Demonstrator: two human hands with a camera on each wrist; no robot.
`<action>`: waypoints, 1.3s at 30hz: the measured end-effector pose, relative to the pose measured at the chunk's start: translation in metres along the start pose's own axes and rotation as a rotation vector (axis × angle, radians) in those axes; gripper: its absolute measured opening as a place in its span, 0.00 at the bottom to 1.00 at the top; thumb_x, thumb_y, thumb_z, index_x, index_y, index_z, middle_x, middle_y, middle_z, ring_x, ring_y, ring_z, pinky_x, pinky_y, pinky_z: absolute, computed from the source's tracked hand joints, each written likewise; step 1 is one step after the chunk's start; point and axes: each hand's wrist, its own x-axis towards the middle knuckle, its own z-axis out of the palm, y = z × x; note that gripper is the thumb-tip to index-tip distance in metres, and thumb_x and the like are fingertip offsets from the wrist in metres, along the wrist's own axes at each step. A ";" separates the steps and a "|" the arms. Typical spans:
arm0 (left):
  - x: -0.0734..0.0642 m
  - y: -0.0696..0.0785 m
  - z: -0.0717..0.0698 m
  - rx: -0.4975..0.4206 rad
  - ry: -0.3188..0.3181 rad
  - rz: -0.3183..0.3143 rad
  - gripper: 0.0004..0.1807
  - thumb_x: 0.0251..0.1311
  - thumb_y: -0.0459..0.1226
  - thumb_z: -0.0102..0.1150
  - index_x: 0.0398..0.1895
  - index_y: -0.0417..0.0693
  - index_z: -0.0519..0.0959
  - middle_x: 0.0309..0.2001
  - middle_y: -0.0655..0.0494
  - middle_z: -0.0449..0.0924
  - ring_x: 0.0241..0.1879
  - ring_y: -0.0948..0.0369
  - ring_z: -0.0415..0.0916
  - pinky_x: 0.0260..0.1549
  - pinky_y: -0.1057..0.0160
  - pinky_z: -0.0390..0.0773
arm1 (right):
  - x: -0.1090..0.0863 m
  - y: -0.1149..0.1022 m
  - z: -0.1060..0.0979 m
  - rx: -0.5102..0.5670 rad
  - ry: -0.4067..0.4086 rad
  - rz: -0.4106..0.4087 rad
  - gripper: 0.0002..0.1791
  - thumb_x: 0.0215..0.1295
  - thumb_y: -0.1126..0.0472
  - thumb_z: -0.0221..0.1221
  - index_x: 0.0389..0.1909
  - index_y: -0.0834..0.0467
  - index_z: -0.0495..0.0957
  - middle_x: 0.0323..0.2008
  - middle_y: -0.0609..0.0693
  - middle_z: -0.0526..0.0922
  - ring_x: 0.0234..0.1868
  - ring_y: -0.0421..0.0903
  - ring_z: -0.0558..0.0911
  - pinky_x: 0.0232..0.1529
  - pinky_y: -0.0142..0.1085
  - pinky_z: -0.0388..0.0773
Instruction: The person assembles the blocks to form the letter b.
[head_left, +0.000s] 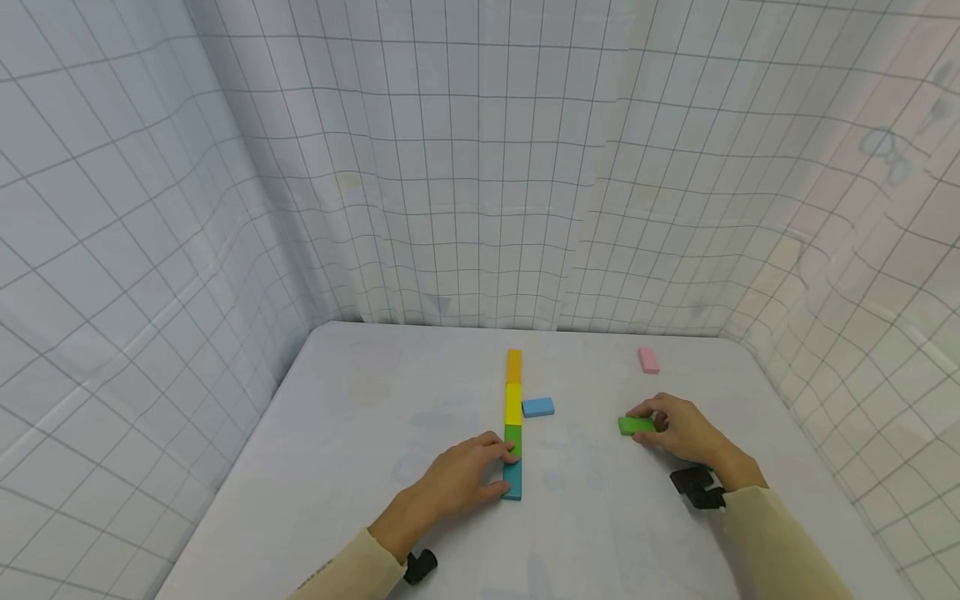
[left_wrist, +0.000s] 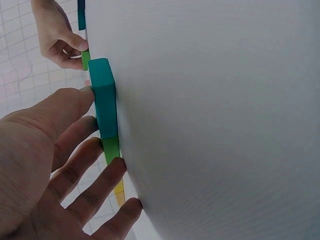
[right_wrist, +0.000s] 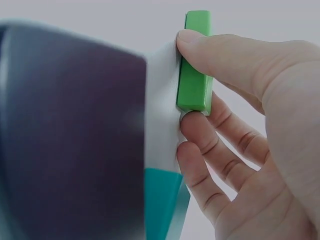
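My right hand (head_left: pixel 681 431) pinches a green block (head_left: pixel 628 427) between thumb and fingers, low over the table; in the right wrist view the thumb lies across this block (right_wrist: pixel 194 82). A straight row runs away from me: a teal block (head_left: pixel 513 486) nearest, then another green block (head_left: pixel 513 437), a yellow block (head_left: pixel 513 403) and an orange block (head_left: pixel 514 365). At the row's near end, my left hand (head_left: pixel 463 475) touches the teal and green blocks from the left, fingers spread and loosely extended. The left wrist view has its thumb against the teal block (left_wrist: pixel 105 107).
Just right of the row lies a light blue block (head_left: pixel 537 407). A pink block (head_left: pixel 648 360) sits near the table's back right. In the right wrist view a blurred dark thing (right_wrist: pixel 75 135) and a teal piece (right_wrist: pixel 161 200) fill the left. Gridded white curtains (head_left: pixel 480 167) surround the table.
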 end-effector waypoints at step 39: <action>0.002 -0.001 0.000 -0.009 -0.007 -0.007 0.23 0.74 0.43 0.82 0.68 0.52 0.91 0.74 0.58 0.86 0.72 0.53 0.87 0.73 0.46 0.89 | 0.027 -0.026 0.019 -0.020 0.018 -0.068 0.18 0.71 0.59 0.82 0.58 0.55 0.93 0.48 0.49 0.91 0.42 0.42 0.79 0.42 0.32 0.78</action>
